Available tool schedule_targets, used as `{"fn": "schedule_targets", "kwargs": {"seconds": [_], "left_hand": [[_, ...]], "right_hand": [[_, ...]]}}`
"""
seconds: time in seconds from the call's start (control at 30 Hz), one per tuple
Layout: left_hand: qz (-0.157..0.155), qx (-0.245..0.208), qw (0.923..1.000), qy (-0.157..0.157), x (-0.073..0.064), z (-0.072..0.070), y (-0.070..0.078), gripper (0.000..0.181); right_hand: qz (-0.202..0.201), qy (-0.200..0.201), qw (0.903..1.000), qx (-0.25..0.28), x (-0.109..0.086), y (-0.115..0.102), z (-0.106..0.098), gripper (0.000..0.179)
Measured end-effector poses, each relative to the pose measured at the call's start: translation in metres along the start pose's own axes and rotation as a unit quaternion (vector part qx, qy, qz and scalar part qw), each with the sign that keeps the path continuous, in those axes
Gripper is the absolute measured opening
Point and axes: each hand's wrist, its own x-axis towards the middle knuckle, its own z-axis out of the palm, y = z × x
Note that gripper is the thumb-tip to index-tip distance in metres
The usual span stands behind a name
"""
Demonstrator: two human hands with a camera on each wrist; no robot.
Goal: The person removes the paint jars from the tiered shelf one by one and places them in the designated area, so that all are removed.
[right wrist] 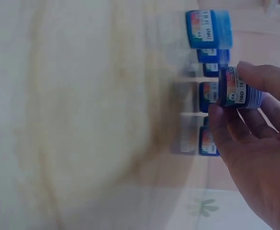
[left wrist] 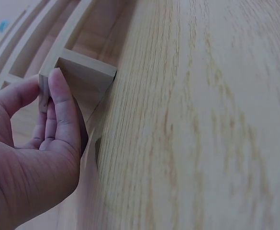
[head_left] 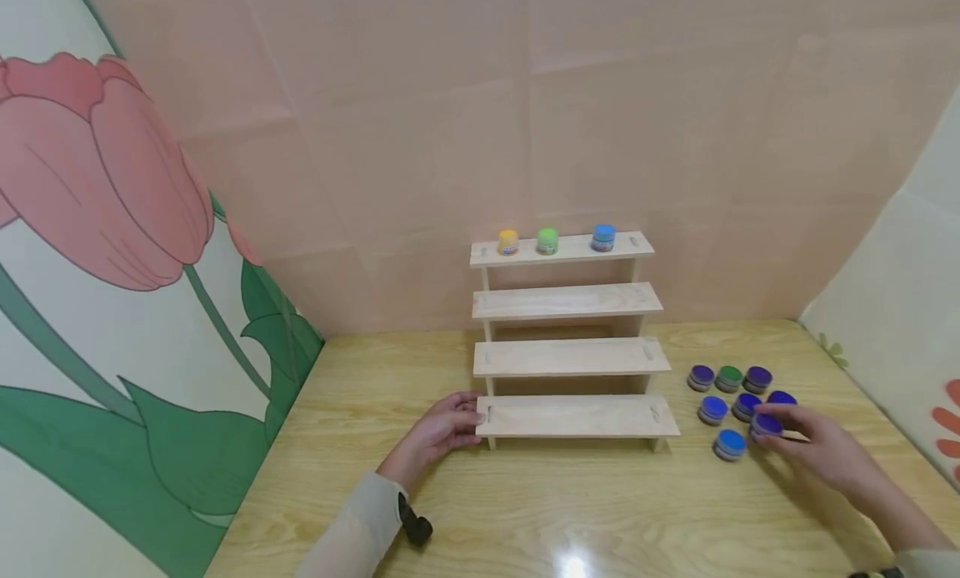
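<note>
A pale wooden four-tier stepped rack (head_left: 577, 416) stands on the table. My left hand (head_left: 441, 430) is at its left side; in the left wrist view, thumb and fingers pinch the end of a shelf board (left wrist: 44, 92). On the right, my right hand (head_left: 832, 455) holds a small paint jar with a dark blue-purple lid (head_left: 767, 427). The right wrist view shows this jar (right wrist: 235, 87) tipped between thumb and fingers, apart from the tabletop. Close by stand several more jars, among them a light blue one (head_left: 730, 445) and a green-lidded one (head_left: 728, 379).
Yellow (head_left: 508, 243), green (head_left: 547, 241) and blue (head_left: 603, 238) jars sit on the rack's top shelf. Behind the wood-grain table (head_left: 510, 503) hangs a pinkish cloth (head_left: 420, 145). A tulip-printed panel (head_left: 112, 178) borders the left side, and a white panel (head_left: 900, 270) the right.
</note>
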Motion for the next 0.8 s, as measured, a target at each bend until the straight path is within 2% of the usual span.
{"fn": "schedule_targets", "kwargs": {"seconds": [0.3,0.8], "left_hand": [[-0.004,-0.006,1.0,0.004,-0.001,-0.001,0.0,0.058],[-0.003,-0.006,1.0,-0.003,-0.001,-0.001,0.0,0.057]], "right_hand": [[0.043,-0.033,0.9982,-0.024,-0.001,0.005,0.001,0.056],[0.051,-0.039,0.9973,-0.035,-0.001,0.011,-0.001,0.057]]}}
